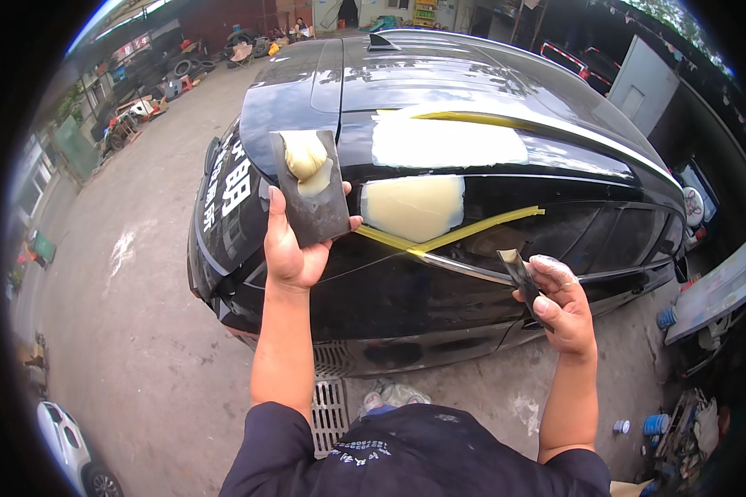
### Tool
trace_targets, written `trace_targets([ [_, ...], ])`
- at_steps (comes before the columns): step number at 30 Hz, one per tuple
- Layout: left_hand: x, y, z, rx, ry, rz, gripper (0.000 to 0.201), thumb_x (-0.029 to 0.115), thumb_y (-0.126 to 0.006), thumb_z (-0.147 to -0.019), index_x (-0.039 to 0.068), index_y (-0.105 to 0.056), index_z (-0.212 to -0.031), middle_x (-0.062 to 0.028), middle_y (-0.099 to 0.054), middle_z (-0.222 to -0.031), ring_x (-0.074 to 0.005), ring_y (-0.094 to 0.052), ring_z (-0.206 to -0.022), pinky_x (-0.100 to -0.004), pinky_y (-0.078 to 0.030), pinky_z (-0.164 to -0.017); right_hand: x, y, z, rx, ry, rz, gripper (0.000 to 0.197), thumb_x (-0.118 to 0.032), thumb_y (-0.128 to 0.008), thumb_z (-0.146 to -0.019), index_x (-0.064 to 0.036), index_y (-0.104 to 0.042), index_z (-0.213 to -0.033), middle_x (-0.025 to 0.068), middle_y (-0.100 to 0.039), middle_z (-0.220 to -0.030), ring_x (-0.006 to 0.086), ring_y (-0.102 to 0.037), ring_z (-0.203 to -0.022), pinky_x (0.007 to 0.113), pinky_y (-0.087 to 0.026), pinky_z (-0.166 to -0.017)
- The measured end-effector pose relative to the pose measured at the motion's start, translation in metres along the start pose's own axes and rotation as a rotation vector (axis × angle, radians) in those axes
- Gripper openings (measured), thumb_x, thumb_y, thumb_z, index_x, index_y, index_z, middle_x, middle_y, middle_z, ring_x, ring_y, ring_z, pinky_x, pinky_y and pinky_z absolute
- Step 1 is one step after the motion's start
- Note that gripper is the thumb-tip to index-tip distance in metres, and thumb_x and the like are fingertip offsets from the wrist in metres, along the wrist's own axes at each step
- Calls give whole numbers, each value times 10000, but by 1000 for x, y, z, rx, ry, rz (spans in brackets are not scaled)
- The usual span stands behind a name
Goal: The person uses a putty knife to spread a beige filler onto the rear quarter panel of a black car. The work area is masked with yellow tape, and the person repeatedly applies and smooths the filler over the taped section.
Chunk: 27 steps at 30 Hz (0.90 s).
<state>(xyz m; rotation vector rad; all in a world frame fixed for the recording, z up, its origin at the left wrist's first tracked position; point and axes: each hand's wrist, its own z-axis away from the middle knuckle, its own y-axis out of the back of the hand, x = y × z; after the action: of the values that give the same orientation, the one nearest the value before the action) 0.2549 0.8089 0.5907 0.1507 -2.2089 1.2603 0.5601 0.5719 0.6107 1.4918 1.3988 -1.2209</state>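
Observation:
My left hand [293, 255] grips a dark flat mixing board [323, 217], held up in front of the car's rear corner. On the board sits a thick lump of cream-coloured putty [305, 156], with a thinner smear below it. Raised beside the side windows, my right hand [569, 311] pinches a dark putty spreader [518, 269] with cream putty along its tip. White residue coats some of those fingers. Between the hands, a cream putty patch [413, 205] covers part of the black car's [406, 306] rear side panel. Yellow masking tape [489, 224] runs below it along the window edge.
A larger white patch [448, 142] lies above, by the roof edge, with more yellow tape over it. A floor drain grate [330, 414] is near my feet. Blue cans [656, 424] and clutter stand at right, a white car [65, 443] at lower left.

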Motion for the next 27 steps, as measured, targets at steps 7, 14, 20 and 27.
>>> trace_targets([
  [7,63,25,-125,-123,-38,-3,575,499,-304,-1040,110,-400,-1453,-148,-487,-1413,-341,-488,-1290,-593,-469,-945,-12,22,0,104,-20,-17,621,-149,-716,-828,4,-470,-1377,154,-554,-1352,237,-564,-1227,396,-518,-977],
  [14,57,41,-252,-51,-58,-140,550,478,-292,-1050,61,-434,-1379,-216,-558,-1217,-355,-573,-1105,-615,-507,-886,-21,26,-9,202,-54,34,632,-184,-753,-797,-6,-500,-1349,142,-573,-1321,233,-598,-1167,400,-529,-941],
  [20,43,61,-340,-116,-18,-155,545,470,-269,-1054,78,-434,-1396,-169,-534,-1308,-356,-548,-1169,-633,-484,-939,-16,34,-22,352,-62,53,650,-181,-767,-774,-1,-498,-1338,149,-582,-1309,266,-607,-1150,435,-541,-918],
  [27,15,98,-388,-186,-11,-201,526,437,-303,-1058,75,-360,-1436,-180,-432,-1392,-412,-483,-1217,-655,-516,-919,-2,38,-68,438,-102,133,712,-240,-789,-746,-6,-486,-1347,166,-587,-1294,262,-626,-1122,444,-568,-881],
])
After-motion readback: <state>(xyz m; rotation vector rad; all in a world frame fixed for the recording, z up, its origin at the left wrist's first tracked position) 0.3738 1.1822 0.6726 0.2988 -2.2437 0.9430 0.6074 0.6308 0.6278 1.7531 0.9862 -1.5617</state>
